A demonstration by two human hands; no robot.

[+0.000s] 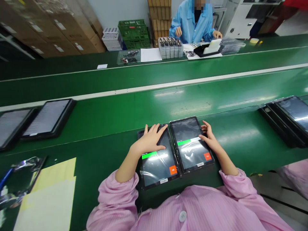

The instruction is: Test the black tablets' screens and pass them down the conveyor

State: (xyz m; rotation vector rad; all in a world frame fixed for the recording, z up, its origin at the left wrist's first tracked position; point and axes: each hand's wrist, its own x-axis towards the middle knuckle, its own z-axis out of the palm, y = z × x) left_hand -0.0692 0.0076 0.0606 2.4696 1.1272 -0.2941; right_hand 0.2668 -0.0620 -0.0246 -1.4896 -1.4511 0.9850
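Two tablets lie side by side on the green bench in front of me. Each lit screen shows a green bar and a red "Fail" button. Over the upper part of the left tablet (157,168) spreads my left hand (149,139), fingers apart, hiding part of the screen. My right hand (209,136) is at the right edge of the right tablet (191,154), its thumb over the screen and its other fingers beside the edge. The right hand's fingers are loosely apart and do not wrap round the tablet.
More tablets (49,117) lie at the left, and stacked tablets (295,112) at the right. Yellow paper sheets (50,199) are at the lower left. Across the conveyor (134,104), a person in a blue coat (192,25) sits behind stacked trays (170,48).
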